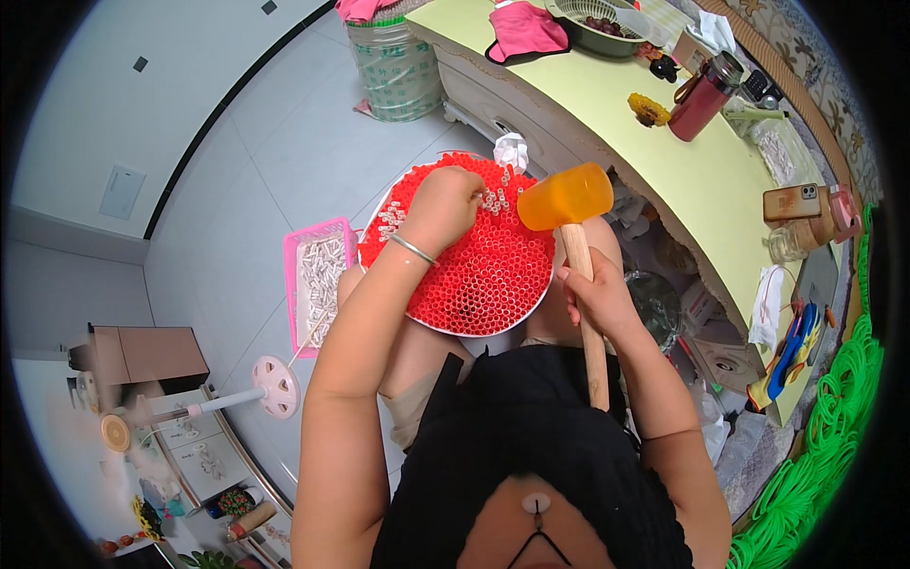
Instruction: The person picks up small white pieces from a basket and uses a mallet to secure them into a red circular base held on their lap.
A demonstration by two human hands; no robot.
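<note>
A tightly packed bundle of upright red tubes (474, 284) fills a round, white-rimmed tray across my lap. Several small pale pieces (500, 197) stick up from tubes on the far side, with more at the left edge. Over the tubes, my left hand (444, 207) is closed in a pinch beside those pieces; what its fingertips hold is too small to make out. My right hand (599, 292) grips the wooden handle of a mallet (567, 197). The mallet's amber-orange head hangs over the bundle's right edge, right of my left hand.
A pink basket (292, 275) of small silvery cylinders stands left of my knee. On the right curves a pale yellow-green tabletop (588, 90) with a red bottle (703, 100), a phone (791, 203) and a colander (607, 28). A white stand (275, 387) is at left; green cord coils (815, 455) lie right.
</note>
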